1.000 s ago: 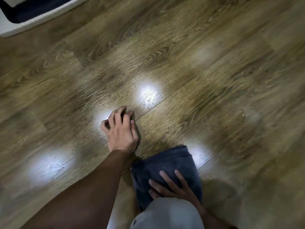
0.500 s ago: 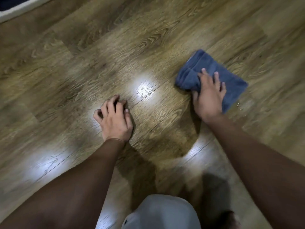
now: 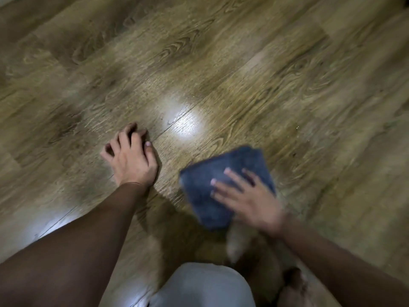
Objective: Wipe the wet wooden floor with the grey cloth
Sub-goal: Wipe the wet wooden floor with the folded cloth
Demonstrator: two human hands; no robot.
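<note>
Nearest the person: one knee in pale fabric (image 3: pixel 203 286) at the bottom, w/ one bare foot (image 3: pixel 294 286) just right of it, blurred. Two bare forearms reach out from there, one hand each.

Right hand (image 3: pixel 247 200) lies flat on the one grey cloth (image 3: pixel 219 185), fingers (image 3: pixel 223 187) straight and spread, pointing up-left, palm pressing down, not clenched. Hand and cloth both smeared w/ blur. The cloth is folded to a rough square, sticking out beyond the fingertips and to the hand's left, lying on the wooden floor (image 3: pixel 287 85).

Left hand (image 3: pixel 132 160) is beside it, apart from the cloth, propped on the boards: fingers curled under, tips touching the floor, gripping nothing.

Just beyond the left hand's fingertips, to their right: one bright glare patch (image 3: pixel 183 125) across a plank seam. A second glare patch (image 3: pixel 57 224) sits left of the left forearm. Further out, only planks.
</note>
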